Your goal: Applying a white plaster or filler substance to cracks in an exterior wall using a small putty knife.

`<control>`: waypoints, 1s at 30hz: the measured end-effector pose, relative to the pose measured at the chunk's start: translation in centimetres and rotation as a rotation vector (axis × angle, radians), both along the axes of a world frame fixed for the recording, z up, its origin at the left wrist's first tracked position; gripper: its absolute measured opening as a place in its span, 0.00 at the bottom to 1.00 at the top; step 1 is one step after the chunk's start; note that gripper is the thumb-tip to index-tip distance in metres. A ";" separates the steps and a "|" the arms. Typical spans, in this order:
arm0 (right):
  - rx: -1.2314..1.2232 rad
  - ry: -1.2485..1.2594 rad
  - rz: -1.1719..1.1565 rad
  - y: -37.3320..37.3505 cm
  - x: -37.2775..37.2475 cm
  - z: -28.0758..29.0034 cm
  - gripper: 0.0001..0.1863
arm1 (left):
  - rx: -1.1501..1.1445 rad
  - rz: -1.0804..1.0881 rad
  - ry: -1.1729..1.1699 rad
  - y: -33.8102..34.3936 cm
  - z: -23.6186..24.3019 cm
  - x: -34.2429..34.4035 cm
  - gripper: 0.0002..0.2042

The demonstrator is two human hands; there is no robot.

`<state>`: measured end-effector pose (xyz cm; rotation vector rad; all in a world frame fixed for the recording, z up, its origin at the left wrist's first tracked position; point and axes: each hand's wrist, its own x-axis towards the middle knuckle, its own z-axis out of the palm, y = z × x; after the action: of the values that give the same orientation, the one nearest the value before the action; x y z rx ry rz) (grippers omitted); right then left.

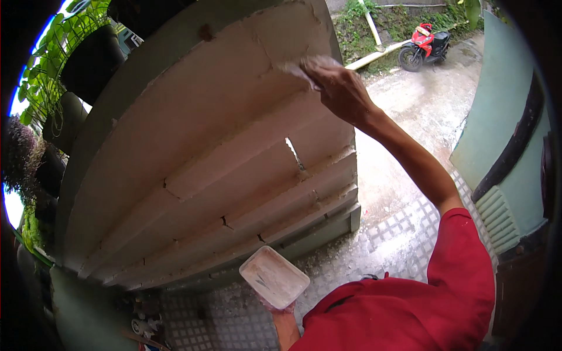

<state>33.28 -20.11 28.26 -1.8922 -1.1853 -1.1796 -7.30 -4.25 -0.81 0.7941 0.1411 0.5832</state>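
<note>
My right hand [339,96] is raised at the upper part of a cracked, plastered stepped surface [193,111], its fingers closed round something pale and blurred [298,69] that I cannot make out, against or close to that surface. Lower down, my left hand [275,305] holds a shallow rectangular off-white tray [274,276], with a pale coating and a dark streak inside; the tray hides most of that hand's fingers. Several cracks and chips show along the steps, including a long white gap below my right hand.
Potted plants [82,64] line the upper left. A red and black scooter [424,45] is parked on the concrete path [413,102] beside white pipes [377,58]. A pale green wall [497,117] stands at the right. Tiled floor [392,234] runs below; small objects [146,324] lie at the lower left.
</note>
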 end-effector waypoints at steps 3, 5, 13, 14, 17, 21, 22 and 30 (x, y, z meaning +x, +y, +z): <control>0.129 -0.192 -0.094 0.7 2.3 2.1 0.08 | -0.050 0.001 -0.039 -0.6 1.0 0.9 0.29; 0.002 -0.281 -0.368 2.1 4.1 0.7 0.07 | -0.242 0.005 -0.066 -0.6 1.5 1.3 0.29; 0.068 0.233 0.080 0.5 1.1 -0.7 0.19 | -0.692 0.050 -0.132 -0.8 1.3 -0.3 0.29; 0.173 0.257 0.041 0.0 -1.2 2.0 0.18 | -0.666 0.049 -0.136 -0.6 1.1 -0.7 0.29; 0.267 0.259 -0.138 -0.3 1.4 4.3 0.20 | -0.589 0.003 -0.136 -0.5 0.8 -1.1 0.29; 0.379 0.250 -0.170 5.7 -0.8 4.7 0.19 | -0.482 -0.038 -0.153 0.2 0.8 -0.8 0.29; 0.379 0.244 -0.176 7.1 -1.9 4.7 0.19 | -0.457 -0.053 -0.155 0.2 0.8 -0.7 0.29; 0.510 0.113 -0.233 3.2 -0.2 5.2 0.15 | -0.141 -0.118 -0.253 1.2 -0.3 -0.3 0.29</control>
<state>33.13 -16.93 33.46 -1.6982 -0.5402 -1.3250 -7.57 -3.09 -1.07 0.5823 -0.0956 0.5504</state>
